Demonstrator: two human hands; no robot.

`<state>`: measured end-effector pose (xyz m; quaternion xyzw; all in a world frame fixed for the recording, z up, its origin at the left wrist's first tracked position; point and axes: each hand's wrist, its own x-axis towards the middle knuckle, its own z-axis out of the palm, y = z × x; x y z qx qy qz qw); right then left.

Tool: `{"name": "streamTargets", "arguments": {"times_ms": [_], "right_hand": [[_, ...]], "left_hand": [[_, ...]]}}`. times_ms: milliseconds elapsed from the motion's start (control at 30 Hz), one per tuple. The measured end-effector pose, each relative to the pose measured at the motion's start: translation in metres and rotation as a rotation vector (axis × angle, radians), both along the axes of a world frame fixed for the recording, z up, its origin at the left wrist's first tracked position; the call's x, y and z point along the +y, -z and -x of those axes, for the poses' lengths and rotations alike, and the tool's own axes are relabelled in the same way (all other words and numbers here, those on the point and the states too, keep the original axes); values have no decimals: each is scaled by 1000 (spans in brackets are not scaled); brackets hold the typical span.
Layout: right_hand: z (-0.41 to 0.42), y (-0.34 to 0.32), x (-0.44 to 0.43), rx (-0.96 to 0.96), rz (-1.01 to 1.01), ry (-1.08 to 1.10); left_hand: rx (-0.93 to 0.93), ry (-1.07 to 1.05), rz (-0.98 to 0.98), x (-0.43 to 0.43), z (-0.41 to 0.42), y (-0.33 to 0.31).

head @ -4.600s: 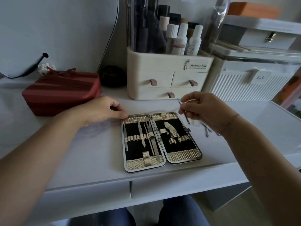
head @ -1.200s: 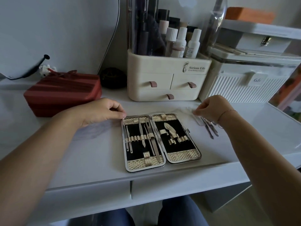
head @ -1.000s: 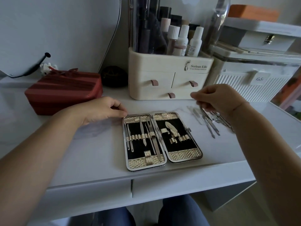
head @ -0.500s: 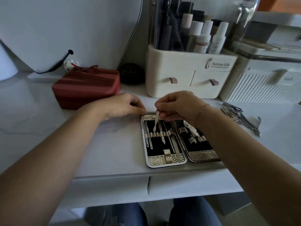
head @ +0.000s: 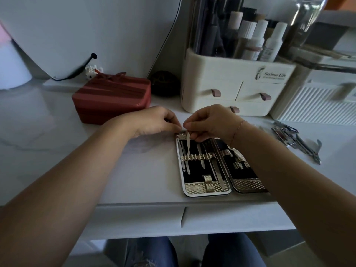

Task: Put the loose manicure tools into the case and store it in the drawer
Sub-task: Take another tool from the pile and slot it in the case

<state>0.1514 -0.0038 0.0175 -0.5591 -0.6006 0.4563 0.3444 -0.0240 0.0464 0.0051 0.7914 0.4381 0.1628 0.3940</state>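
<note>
The manicure case (head: 207,187) lies open on the white desk, black inside with gold straps, several slim metal tools held in its left half. My right hand (head: 210,123) pinches the top of a thin metal tool (head: 188,149) whose shaft runs down through the strap in the left half. My left hand (head: 157,121) rests with its fingertips on the case's top left corner. Loose metal tools (head: 294,140), clippers among them, lie on the desk to the right. My right forearm hides most of the case's right half.
A cream organiser (head: 231,89) with small drawers and bottles stands behind the case. A red box (head: 111,99) sits at the left, a white ribbed box (head: 317,105) at the right. Two desk drawer fronts (head: 183,218) run below the desk edge.
My right hand took a thin tool from the loose pile at the right and carried it to the case's left half. Since half a second ago the tool has slid down through the strap.
</note>
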Motion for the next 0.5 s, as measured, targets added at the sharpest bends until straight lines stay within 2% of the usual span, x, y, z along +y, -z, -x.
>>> {"name": "streamTargets", "arguments": {"times_ms": [100, 233, 500], "right_hand": [[1, -1, -2, -126, -46, -51], [0, -7, -11, -420, -148, -93], [-2, -15, -21, -600, -210, -182]], "left_hand": [[3, -3, 8, 1, 1, 1], [-5, -7, 12, 1, 1, 1], [-15, -6, 8, 2, 1, 3]]}}
